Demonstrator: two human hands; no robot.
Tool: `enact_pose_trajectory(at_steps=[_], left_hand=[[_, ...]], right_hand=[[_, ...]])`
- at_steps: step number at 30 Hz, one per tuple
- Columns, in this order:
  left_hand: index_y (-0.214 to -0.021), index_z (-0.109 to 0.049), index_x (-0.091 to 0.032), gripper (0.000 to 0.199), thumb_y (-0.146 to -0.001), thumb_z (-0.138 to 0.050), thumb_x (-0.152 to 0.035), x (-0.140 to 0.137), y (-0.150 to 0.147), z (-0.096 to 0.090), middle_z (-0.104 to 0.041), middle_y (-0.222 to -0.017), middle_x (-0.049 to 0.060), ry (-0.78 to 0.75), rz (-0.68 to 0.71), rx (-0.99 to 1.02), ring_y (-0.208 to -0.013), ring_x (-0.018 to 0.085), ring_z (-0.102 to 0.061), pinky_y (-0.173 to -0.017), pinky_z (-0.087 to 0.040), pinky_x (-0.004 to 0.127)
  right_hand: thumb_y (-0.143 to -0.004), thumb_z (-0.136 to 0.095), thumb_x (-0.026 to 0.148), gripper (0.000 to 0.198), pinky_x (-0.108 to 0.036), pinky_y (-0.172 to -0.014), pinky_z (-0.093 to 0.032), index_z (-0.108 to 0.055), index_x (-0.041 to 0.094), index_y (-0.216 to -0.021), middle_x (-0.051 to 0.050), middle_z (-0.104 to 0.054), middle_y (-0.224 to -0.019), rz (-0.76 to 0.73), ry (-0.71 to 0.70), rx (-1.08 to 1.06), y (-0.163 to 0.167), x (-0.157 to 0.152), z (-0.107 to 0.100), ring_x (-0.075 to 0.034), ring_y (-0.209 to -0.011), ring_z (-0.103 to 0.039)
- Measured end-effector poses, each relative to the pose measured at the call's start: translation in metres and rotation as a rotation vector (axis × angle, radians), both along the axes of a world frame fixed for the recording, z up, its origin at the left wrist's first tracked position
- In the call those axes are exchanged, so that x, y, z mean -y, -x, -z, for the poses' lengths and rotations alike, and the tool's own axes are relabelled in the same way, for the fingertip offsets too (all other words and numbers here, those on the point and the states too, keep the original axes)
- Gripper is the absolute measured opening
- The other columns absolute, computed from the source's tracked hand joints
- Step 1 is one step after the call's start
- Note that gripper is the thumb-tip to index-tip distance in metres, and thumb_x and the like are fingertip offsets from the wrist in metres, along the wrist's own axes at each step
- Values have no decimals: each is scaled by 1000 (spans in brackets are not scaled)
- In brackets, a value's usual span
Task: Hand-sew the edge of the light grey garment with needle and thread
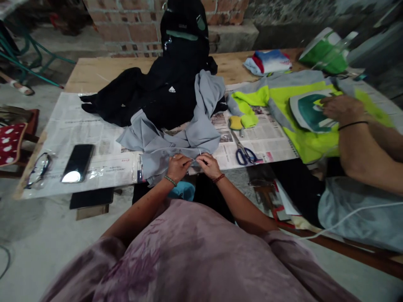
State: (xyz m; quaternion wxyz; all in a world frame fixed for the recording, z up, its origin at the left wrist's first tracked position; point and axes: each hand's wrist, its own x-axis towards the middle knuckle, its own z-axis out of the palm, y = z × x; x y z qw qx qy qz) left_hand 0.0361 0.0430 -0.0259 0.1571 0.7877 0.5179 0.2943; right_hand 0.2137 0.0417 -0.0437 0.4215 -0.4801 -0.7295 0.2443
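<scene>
Purple flowery cloth on the person's lap fills the bottom of the view, and just past it both hands meet at the near edge of the grey garment (189, 134). That grey garment is our landmark; it lies on newspaper (91, 126) at the table's front edge. The left hand (178, 167) pinches a fold of its hem, fingers curled tight on the cloth. The right hand (208, 165) pinches the same hem right beside it, and something thin like a needle seems to stick up between them, but it is too small to be sure. The cloth looks soft, light and floppy, so it would bunch and slide; holding it at the folded edge, close to both hands, seems best. Behind the grey garment sits a black jacket (166, 90) with a small white three-stripe logo. Right of the garment lie blue-handled scissors (244, 154). Left of it lies a dark phone (77, 162). The newspaper print is too small to read. Farther right, another person's hand (341, 110) holds an iron (310, 112) on yellow-green cloth.
</scene>
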Motion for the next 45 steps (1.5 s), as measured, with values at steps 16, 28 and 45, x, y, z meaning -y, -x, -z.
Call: enact_pose_trajectory(at_steps=[16,28,45], left_hand=[[-77,-68,-20,7,-78,-63,-25,4,9,9,-63,-92,5,-106,24,196,-92,17,-57,-85,-46,35],[-82,-71,-22,13,-82,-60,-28,6,7,15,-66,-96,6,-137,34,132,-93,19,-57,-84,-41,37],[-79,-69,-21,8,-81,-61,-20,4,3,16,-71,-82,2,-84,-61,158,-84,17,-61,-82,-39,35]], right_hand=[[-85,-50,30,17,-32,-80,-44,-64,21,-80,-4,-63,-82,1,-30,-15,-1,0,2,-17,-85,-58],[-85,-50,30,18,-29,-80,-45,-63,20,-79,-4,-63,-80,9,-37,-19,0,0,2,-15,-83,-58],[-85,-51,30,18,-31,-79,-44,-64,19,-79,-4,-64,-79,11,-47,-1,0,0,2,-15,-82,-58]])
